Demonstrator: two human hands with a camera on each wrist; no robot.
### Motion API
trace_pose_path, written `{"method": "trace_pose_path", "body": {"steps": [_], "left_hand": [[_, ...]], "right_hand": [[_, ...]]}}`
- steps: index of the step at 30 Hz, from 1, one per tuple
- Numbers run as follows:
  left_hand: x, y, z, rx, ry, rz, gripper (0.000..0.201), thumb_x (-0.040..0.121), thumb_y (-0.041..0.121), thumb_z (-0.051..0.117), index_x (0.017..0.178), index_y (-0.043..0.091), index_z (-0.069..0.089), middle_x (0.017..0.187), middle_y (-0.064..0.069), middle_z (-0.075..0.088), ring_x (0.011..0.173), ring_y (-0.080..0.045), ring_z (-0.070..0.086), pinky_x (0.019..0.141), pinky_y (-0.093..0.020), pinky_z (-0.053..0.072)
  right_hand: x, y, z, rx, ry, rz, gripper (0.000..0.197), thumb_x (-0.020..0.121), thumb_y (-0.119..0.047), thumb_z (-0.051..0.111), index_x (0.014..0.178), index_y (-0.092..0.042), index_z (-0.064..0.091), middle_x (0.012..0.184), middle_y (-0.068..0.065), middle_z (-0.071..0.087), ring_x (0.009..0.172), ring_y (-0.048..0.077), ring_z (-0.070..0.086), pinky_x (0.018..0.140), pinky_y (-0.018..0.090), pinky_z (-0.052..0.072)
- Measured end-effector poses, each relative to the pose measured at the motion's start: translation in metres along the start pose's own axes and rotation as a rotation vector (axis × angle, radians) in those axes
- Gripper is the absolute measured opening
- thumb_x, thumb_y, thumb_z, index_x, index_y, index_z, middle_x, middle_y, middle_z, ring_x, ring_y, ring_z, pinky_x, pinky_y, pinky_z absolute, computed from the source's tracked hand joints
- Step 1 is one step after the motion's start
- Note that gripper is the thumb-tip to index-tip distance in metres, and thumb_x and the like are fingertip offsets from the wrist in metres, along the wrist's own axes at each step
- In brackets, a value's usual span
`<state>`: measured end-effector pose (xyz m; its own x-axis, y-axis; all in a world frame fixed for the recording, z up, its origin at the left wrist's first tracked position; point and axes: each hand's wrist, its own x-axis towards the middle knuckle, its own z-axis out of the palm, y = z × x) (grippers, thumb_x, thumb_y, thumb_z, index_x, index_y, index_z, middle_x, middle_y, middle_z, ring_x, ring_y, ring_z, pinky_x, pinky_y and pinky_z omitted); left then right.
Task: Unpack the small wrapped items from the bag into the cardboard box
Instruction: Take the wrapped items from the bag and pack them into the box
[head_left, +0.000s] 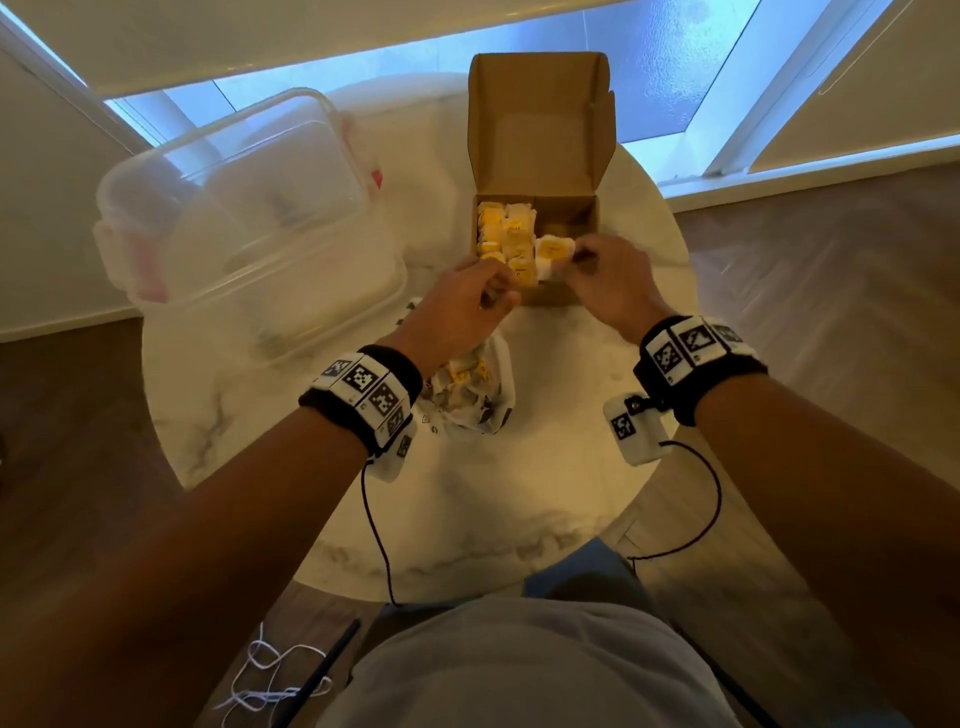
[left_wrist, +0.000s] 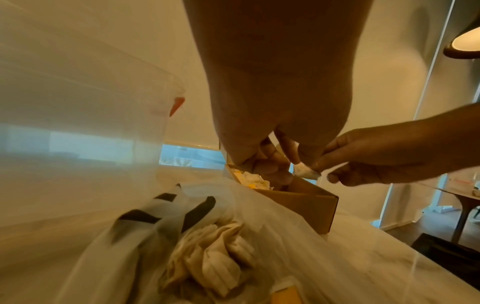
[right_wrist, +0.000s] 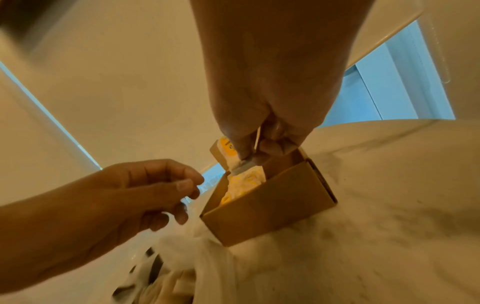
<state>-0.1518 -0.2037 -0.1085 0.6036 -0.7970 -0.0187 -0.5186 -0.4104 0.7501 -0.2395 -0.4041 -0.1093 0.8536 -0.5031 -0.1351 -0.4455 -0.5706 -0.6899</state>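
An open cardboard box (head_left: 550, 297) stands on the table with yellow wrapped items (head_left: 506, 234) packed into its left half; the right half looks mostly bare. My right hand (head_left: 571, 254) pinches one wrapped item (head_left: 551, 250) by its wrapper edge just above the box's front rim; the right wrist view shows the item (right_wrist: 228, 151) hanging over the box (right_wrist: 265, 207). My left hand (head_left: 498, 293) hovers at the front-left corner, fingers curled, thumb against forefinger, nothing plainly between them. The printed plastic bag (head_left: 467, 402) lies under my left wrist with more wrapped items (left_wrist: 215, 257) inside.
A large clear plastic container (head_left: 234, 208) with a red clip stands left of the box, close to my left hand. The round marble table (head_left: 519, 493) drops off near my body. Loose cords lie on the wooden floor (head_left: 270, 675).
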Motion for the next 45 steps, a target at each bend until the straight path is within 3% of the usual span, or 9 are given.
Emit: {"method": "trace_pose_path", "body": {"steps": [5,9,13,21,28,32,37,41,45], "left_hand": [[0.016,-0.013,0.018,0.088,-0.036,0.034,0.025,0.095,0.026,0.062,0.119,0.018,0.062,0.117,0.000,0.052,0.089,-0.007,0.056,0.076,-0.012,0.046],[0.021,-0.021,0.026,0.140,-0.020,0.057,0.023,0.094,0.018,0.063,0.116,0.014,0.063,0.116,-0.004,0.053,0.089,-0.013,0.055,0.078,-0.022,0.053],[0.022,-0.023,0.029,0.202,-0.062,0.080,0.028,0.092,0.013,0.064,0.120,0.010,0.061,0.122,-0.009,0.050,0.086,-0.013,0.055,0.076,-0.023,0.053],[0.021,-0.020,0.032,0.223,-0.043,0.098,0.039,0.090,0.012,0.068,0.128,0.007,0.058,0.121,-0.013,0.053,0.083,-0.009,0.049,0.074,-0.016,0.042],[0.020,-0.023,0.033,0.219,-0.048,0.074,0.038,0.091,0.015,0.067,0.127,0.007,0.058,0.123,-0.011,0.051,0.087,-0.008,0.047,0.076,-0.017,0.044],[0.019,-0.024,0.033,0.224,-0.029,0.087,0.039,0.090,0.014,0.068,0.127,0.006,0.058,0.122,-0.012,0.052,0.086,-0.008,0.046,0.077,-0.018,0.043],[0.019,-0.026,0.034,0.216,-0.030,0.080,0.037,0.090,0.014,0.067,0.126,0.007,0.059,0.122,-0.011,0.051,0.087,-0.008,0.046,0.078,-0.019,0.046],[0.019,-0.026,0.034,0.227,-0.038,0.070,0.038,0.091,0.016,0.066,0.127,0.009,0.058,0.123,-0.009,0.050,0.087,-0.008,0.046,0.079,-0.018,0.046],[0.019,-0.025,0.033,0.220,-0.029,0.069,0.037,0.090,0.016,0.066,0.126,0.008,0.059,0.122,-0.010,0.051,0.087,-0.008,0.046,0.079,-0.018,0.045]], "right_hand": [[0.049,0.002,0.008,-0.034,0.037,0.111,0.022,0.095,-0.034,0.061,0.104,-0.016,0.071,0.099,0.004,0.071,0.088,0.022,0.068,0.079,0.034,0.057],[0.071,-0.004,0.021,-0.155,0.016,0.137,0.022,0.098,-0.018,0.053,0.101,-0.007,0.072,0.105,0.013,0.069,0.093,0.028,0.063,0.072,0.028,0.040],[0.089,-0.004,0.033,-0.168,-0.003,0.213,0.025,0.092,-0.006,0.050,0.096,-0.001,0.074,0.106,0.019,0.070,0.098,0.035,0.065,0.071,0.031,0.045],[0.097,-0.001,0.057,0.005,0.104,0.350,0.037,0.092,-0.028,0.061,0.120,-0.005,0.057,0.116,0.017,0.068,0.107,0.033,0.064,0.081,0.031,0.049],[0.091,0.010,0.068,0.052,0.168,0.297,0.022,0.083,-0.024,0.071,0.096,-0.011,0.058,0.104,0.009,0.064,0.085,0.017,0.055,0.071,0.021,0.037],[0.095,0.013,0.072,0.077,0.274,0.248,0.014,0.088,-0.011,0.065,0.098,-0.007,0.057,0.097,0.010,0.062,0.081,0.020,0.054,0.067,0.024,0.041],[0.090,0.011,0.070,0.171,0.366,0.200,0.024,0.092,-0.022,0.067,0.096,-0.009,0.048,0.076,-0.003,0.049,0.062,0.008,0.044,0.054,0.009,0.034],[0.092,0.019,0.070,0.043,0.281,0.222,0.017,0.094,-0.027,0.064,0.097,-0.010,0.062,0.100,0.010,0.066,0.087,0.022,0.059,0.069,0.017,0.033],[0.090,0.019,0.071,-0.066,0.212,0.201,0.014,0.092,-0.014,0.061,0.104,-0.010,0.067,0.116,0.015,0.061,0.105,0.028,0.059,0.081,0.021,0.038]]}}
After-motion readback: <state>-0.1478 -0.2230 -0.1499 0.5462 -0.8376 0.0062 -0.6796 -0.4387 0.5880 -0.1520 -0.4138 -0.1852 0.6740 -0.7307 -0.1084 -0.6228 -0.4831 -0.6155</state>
